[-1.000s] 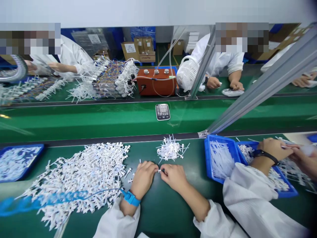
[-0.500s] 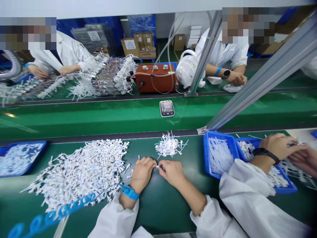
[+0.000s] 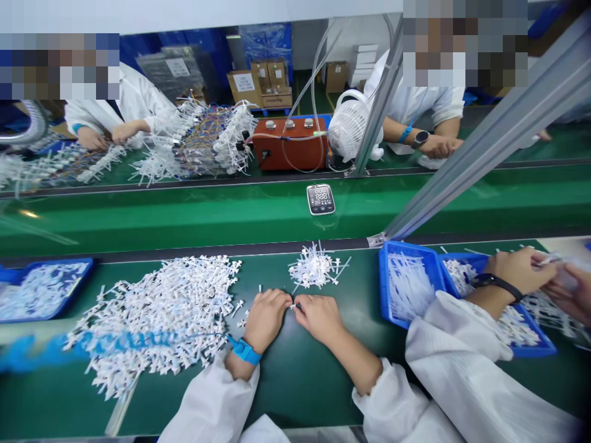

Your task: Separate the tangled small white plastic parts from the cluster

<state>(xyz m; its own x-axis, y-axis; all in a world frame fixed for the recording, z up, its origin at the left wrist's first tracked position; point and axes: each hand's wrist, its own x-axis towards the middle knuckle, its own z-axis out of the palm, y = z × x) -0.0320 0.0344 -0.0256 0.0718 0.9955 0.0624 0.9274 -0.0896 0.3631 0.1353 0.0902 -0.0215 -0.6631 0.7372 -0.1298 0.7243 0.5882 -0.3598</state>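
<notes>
White plastic pieces cover much of the green table [image 3: 305, 387] in the head view. At the middle, a small white fitting [image 3: 292, 306] is between the person's two bare hands, low over the table or touching it; I cannot tell which. The left hand [image 3: 266, 317], which wears a blue wrist strap [image 3: 246, 351], has its fingers pressed together and pinches the fitting, while the right hand [image 3: 318, 317] pinches it from the other side. Just beside the left hand lies a wide pile of white fittings [image 3: 180, 307], and beyond both hands lies a smaller heap of tubed fittings [image 3: 314, 267]. On the right, a blue bin [image 3: 383, 289] contains thin translucent tubes [image 3: 409, 286], near a co-worker's hand [image 3: 519, 274] with a black wristband [image 3: 501, 286].
</notes>
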